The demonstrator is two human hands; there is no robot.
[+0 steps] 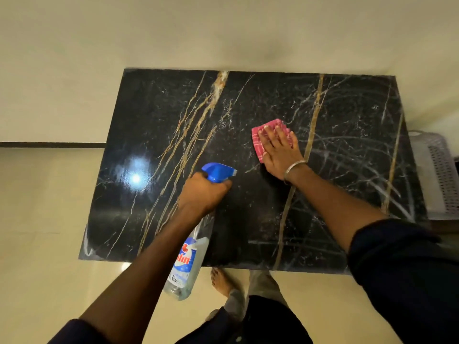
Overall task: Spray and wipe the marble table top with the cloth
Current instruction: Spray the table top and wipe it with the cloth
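Black marble table top (149, 115) streaked; right hand (278, 151) flat on cloth (257, 145); left hand (203, 192) grips spray bottle (190, 264); cream floor (49, 219).

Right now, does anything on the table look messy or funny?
Yes: whitish curved streaks smear the right side of the marble table top, beyond the cloth under the right hand. The left side looks glossy.

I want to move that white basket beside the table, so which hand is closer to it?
Right. The right hand presses the pink cloth on the table top, on the side toward the basket; the left hand grips the spray bottle farther from it.
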